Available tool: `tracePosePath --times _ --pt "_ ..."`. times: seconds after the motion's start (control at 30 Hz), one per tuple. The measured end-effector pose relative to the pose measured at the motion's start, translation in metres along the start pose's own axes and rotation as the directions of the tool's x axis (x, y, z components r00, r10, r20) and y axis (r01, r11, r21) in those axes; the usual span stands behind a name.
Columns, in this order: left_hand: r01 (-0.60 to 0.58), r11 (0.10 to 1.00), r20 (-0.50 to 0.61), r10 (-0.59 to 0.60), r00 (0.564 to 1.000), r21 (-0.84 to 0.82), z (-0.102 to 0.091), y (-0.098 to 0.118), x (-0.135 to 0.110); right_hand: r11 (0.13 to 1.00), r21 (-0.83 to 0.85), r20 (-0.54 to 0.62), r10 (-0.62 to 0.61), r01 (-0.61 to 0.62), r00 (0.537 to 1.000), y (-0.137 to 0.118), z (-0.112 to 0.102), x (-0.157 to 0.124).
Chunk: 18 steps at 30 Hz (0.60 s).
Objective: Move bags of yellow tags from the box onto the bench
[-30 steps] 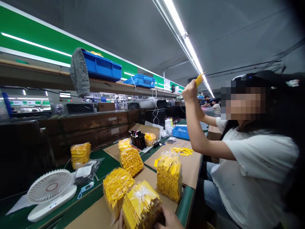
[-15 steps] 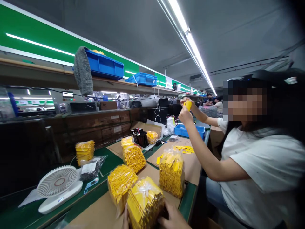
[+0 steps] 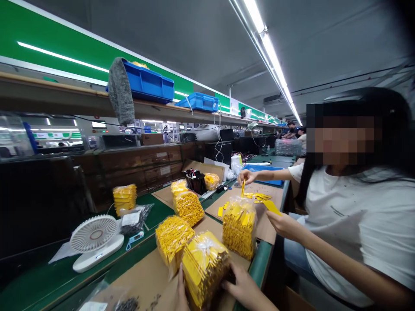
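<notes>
A clear plastic bag packed with yellow flat pieces (image 3: 204,263) stands at the bottom centre, between my two hands. My left hand (image 3: 181,291) presses against its left side, with only part of the fingers showing. On its right side my right hand (image 3: 241,283) grips the lower edge, fingers partly hidden behind the bag. Another bag of yellow pieces (image 3: 173,239) touches it on the left. A third, taller bag (image 3: 239,226) stands just behind to the right.
A co-worker (image 3: 350,207) sits at the right, holding a yellow piece in each hand over loose yellow pieces (image 3: 259,197). A white fan (image 3: 95,235) stands at left. Small dark parts (image 3: 128,303) lie on the cardboard (image 3: 136,276). Blue bins (image 3: 149,84) rest on the shelf.
The view has shifted, so the bench appears further right. The co-worker's hands have come down and apart, now with one yellow piece in each. My hands stay on the bag.
</notes>
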<state>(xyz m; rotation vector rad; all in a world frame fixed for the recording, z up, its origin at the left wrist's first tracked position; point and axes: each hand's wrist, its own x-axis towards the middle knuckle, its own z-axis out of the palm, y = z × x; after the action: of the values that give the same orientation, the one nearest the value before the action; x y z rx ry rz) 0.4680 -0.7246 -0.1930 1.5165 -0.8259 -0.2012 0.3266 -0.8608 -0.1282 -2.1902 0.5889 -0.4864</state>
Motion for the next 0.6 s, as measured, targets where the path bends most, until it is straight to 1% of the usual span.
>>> tracePosePath --times 0.17,0.27,0.37,0.47,0.57,0.6 --pt "-0.039 0.999 0.012 0.039 0.999 -0.017 0.002 -0.001 0.0 1.0 -0.011 0.01 -0.012 0.012 1.0 0.005 0.001 0.0" --pt "-0.036 0.999 0.017 0.036 0.999 -0.026 0.002 -0.002 -0.001 1.0 -0.012 0.003 -0.017 0.017 1.0 0.007 0.002 0.0" --pt "-0.055 0.998 0.0 0.055 0.998 0.017 0.002 0.0 -0.004 0.999 -0.034 0.004 0.003 -0.003 1.0 0.007 0.004 0.002" --pt "-0.084 0.995 0.002 0.084 0.996 0.059 0.001 0.003 -0.004 1.0 -0.022 0.003 -0.009 0.009 1.0 0.01 0.005 0.006" --pt "-0.043 0.998 0.018 0.043 0.999 0.056 0.002 0.012 -0.002 0.999 -0.009 -0.009 -0.034 0.033 0.999 0.024 0.006 0.002" --pt "-0.025 0.999 0.059 0.023 0.998 0.045 0.001 0.018 -0.002 0.999 -0.001 -0.015 -0.037 0.037 0.999 0.031 0.006 -0.001"
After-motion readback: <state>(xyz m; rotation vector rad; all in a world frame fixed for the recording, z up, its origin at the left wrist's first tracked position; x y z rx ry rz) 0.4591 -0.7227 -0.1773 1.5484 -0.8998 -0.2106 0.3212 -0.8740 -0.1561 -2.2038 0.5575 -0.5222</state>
